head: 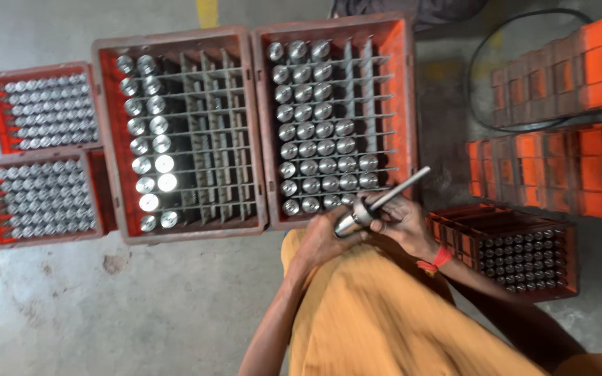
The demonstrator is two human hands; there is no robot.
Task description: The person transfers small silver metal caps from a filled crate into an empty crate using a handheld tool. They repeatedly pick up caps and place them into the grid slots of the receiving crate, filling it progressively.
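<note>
Low at centre frame, over an orange-clad lap, a metal cylinder (354, 221) with a thin rod is gripped by the closed left hand (323, 235) and right hand (403, 221), just below the right-hand orange crate (405, 90) of shiny cylinders.

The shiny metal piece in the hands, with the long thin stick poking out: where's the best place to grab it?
Probably by the thick round body of the metal part, wrapped from underneath, as the left hand does. That end is fat enough to fill a palm. The thin rod slants up and to the right; the right hand steadies it near its base.
</note>
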